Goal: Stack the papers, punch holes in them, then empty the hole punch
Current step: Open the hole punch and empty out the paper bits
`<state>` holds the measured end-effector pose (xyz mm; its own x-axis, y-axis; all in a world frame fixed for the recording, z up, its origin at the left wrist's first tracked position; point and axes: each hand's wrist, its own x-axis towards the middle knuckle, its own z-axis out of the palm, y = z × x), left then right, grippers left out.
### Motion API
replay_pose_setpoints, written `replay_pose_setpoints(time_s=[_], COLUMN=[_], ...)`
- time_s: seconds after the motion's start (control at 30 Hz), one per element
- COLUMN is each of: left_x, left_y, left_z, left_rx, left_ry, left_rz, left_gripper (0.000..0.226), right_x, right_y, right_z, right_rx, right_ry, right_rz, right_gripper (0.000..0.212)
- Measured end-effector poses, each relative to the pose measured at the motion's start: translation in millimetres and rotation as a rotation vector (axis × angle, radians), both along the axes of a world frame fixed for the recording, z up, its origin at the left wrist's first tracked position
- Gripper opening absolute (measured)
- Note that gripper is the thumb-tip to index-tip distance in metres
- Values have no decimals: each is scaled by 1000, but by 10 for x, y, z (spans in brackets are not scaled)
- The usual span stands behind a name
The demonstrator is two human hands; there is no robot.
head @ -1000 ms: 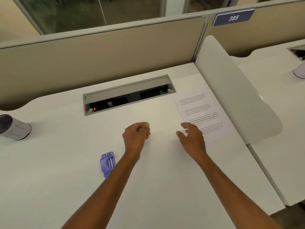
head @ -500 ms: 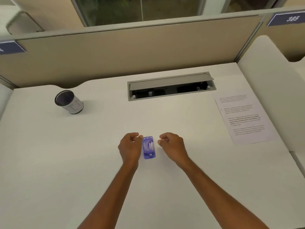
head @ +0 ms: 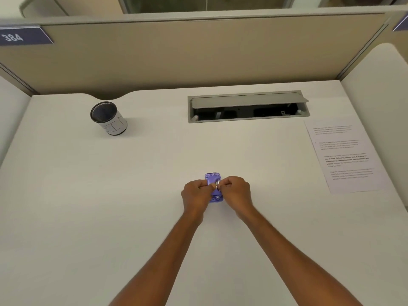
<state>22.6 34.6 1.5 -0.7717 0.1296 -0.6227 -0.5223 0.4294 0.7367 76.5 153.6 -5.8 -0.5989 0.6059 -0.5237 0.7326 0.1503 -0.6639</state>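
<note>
A small purple hole punch (head: 213, 178) lies on the white desk (head: 110, 206) in the middle, its underside with metal parts facing up. My left hand (head: 195, 196) grips its left side and my right hand (head: 236, 193) grips its right side, fingertips meeting over its middle. Only the punch's far end and a bit of its near end show between the hands. The printed papers (head: 344, 157) lie flat at the desk's right edge, well away from both hands.
A mesh cup (head: 108, 118) with a white wrap stands at the back left. An open cable tray (head: 248, 108) is set into the desk at the back. Beige partition walls close the back; a white divider (head: 379, 89) stands on the right.
Both hands have closed in on the hole punch from either side and now grip it. One second ago they were apart, the right one near the papers. The view has swung left.
</note>
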Motion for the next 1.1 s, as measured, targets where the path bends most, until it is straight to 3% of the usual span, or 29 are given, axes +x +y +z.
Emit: replay_pose_setpoints(time_s=[0.4, 0.83, 1.1], left_x=[6, -11, -167], left_y=[52, -5, -406], left_z=[53, 33, 255], left_rx=[-8, 6, 36], left_ry=[36, 16, 53], left_rz=[-31, -21, 19], left_gripper=[38, 24, 9], right_x=[4, 7, -182], right_y=[30, -12, -316], right_z=[78, 105, 230], right_rx=[79, 53, -17], right_ry=[-109, -97, 28], right_rz=[41, 10, 23], right_gripper=[20, 20, 16])
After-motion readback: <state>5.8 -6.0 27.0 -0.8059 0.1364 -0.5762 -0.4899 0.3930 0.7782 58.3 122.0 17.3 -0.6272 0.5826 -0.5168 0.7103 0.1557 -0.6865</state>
